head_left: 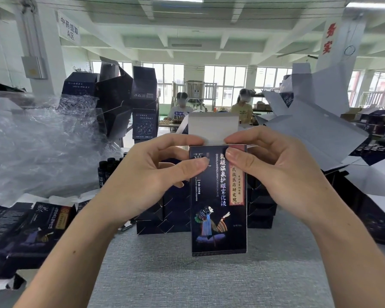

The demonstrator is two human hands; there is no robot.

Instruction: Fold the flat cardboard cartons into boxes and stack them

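My left hand (156, 174) and right hand (269, 167) pinched the upright carton (219, 207) by its top edge, white flap (212, 130) raised, over bare worktop (209, 278) near the front edge.

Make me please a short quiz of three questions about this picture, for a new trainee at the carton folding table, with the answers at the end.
1. True or false: the white top flap of the carton is already tucked shut.
2. How is the carton held? A. It lies flat, untouched. B. Both hands pinch its upper end. C. One hand grips its bottom edge.
3. In a few words: what crumpled material lies at the far left?

Key
1. False: the flap stands up, open.
2. B: the left hand and the right hand pinch it near the top.
3. Clear plastic wrap.
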